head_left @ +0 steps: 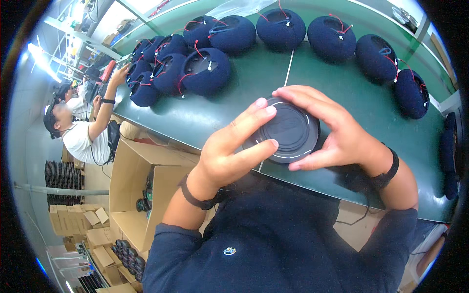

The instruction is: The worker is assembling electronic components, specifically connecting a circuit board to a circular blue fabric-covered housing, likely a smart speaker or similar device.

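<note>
Just above the near edge of the green table, my two hands hold a round black disc-shaped part with concentric rings on its face. My left hand grips its left side, with fingertips and thumb lying over the face. Around the right side curve the fingers of my right hand, the thumb at the lower edge. The part's underside is hidden. Beyond my hands stand several dark blue fabric-covered round shells, the closest being one shell with red wires and a white connector in its opening.
More shells line the far side of the green table, among them a right-hand shell. A large open cardboard box stands by the near left edge. A co-worker reaches toward the left shells. Stacked cartons stand at lower left.
</note>
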Motion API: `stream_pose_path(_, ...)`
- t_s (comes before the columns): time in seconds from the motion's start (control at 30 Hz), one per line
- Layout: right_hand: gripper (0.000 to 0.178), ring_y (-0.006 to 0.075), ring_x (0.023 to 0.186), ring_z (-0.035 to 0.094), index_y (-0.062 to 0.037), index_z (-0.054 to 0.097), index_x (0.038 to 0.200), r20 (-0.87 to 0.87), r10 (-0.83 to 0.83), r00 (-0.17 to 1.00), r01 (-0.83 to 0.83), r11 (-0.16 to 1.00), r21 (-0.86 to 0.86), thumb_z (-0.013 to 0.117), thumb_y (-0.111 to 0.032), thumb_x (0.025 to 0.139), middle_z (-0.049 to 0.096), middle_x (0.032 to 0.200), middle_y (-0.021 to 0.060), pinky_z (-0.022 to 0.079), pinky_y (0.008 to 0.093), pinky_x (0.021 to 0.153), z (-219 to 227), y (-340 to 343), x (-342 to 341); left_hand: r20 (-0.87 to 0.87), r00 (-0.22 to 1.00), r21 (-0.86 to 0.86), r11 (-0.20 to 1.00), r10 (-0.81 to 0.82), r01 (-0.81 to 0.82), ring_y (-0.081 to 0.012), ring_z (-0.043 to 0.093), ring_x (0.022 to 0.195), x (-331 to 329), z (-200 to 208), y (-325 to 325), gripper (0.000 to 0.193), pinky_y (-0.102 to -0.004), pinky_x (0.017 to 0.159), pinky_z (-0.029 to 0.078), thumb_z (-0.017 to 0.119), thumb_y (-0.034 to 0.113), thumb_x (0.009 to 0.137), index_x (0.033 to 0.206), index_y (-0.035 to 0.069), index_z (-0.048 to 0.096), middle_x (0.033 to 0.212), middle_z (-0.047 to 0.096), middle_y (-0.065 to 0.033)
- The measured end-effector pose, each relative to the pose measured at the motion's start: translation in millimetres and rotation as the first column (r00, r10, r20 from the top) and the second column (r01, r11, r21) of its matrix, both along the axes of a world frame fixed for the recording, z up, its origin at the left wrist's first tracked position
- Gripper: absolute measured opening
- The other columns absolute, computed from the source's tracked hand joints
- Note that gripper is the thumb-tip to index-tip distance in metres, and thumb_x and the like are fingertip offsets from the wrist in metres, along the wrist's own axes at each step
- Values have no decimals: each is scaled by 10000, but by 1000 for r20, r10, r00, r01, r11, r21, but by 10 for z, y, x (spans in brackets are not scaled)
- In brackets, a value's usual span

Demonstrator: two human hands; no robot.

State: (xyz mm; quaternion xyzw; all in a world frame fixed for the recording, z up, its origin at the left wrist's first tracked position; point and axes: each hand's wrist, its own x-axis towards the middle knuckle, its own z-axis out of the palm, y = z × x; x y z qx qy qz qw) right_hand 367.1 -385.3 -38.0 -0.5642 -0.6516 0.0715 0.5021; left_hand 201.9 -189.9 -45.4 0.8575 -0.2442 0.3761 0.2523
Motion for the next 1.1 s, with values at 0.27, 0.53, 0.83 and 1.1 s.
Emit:
stream_pose_path(0.27, 1056, 387, 1369, 445, 28, 288, 1535, 25, -214, 976, 215, 976, -26, 875, -179, 682, 445, 1465, 245, 356, 434, 1147, -55, 33, -213, -232, 964, -22, 991, 127, -136, -486, 451, 1369, 14, 255, -31, 450, -536, 1115, 383, 707, 94, 789, 1214, -38, 638, 1409, 525, -284)
stream_pose_path(0.53, 1082, 420, 1371, 422, 25, 201, 1569, 48, -308, 950, 307, 951, 20, 836, -63, 697, 384, 1489, 268, 349, 442, 1147, -127, 49, -440, -74, 878, 56, 881, 473, -470, -447, 524, 1232, 190, 135, -412, 321, -489, 1055, 425, 667, 50, 844, 1136, -76, 619, 1267, 563, -252)
stream_pose_path(0.83, 1076, 474, 1358, 404, 29, 193, 1564, 120, -354, 927, 351, 935, 46, 831, -33, 700, 346, 1489, 293, 357, 479, 1131, -143, 39, -512, -40, 848, -11, 848, 529, -529, -386, 515, 1033, 374, 99, -439, 150, -477, 918, 421, 610, 55, 903, 1018, -32, 567, 1084, 546, -213)
stream_pose_path(1.1, 1047, 430, 1388, 402, 15, 242, 1555, 99, -323, 941, 333, 934, -125, 853, -125, 716, 363, 1503, 262, 339, 506, 1143, -153, 29, -451, -192, 896, 7, 913, 401, -407, -352, 565, 976, 141, 175, -413, 222, -448, 891, 440, 687, 68, 866, 1070, 12, 621, 1032, 607, -136)
